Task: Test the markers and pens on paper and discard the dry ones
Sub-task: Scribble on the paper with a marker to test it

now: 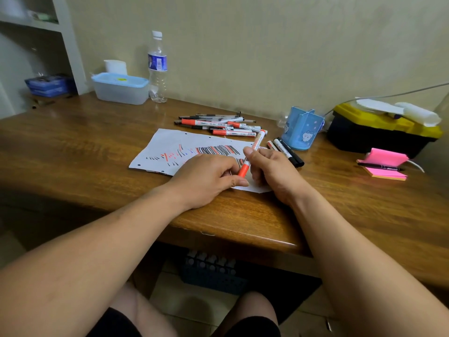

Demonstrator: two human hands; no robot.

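Note:
A white sheet of paper (167,147) covered in black, red and blue test strokes lies on the wooden desk (73,147). My right hand (269,171) grips the white barrel of a red marker (254,147), held slanted over the paper. My left hand (206,178) pinches its red cap end (243,169) between thumb and fingers. Behind the paper lies a pile of several red and black markers and pens (218,125). A few more markers (285,152), black and red, lie to the right of the paper.
A blue pen holder (302,128) stands right of the pile. A black and yellow toolbox (379,132) and pink sticky notes with a pen (384,166) sit at the right. A lidded plastic box (120,88) and water bottle (158,69) stand at the back left.

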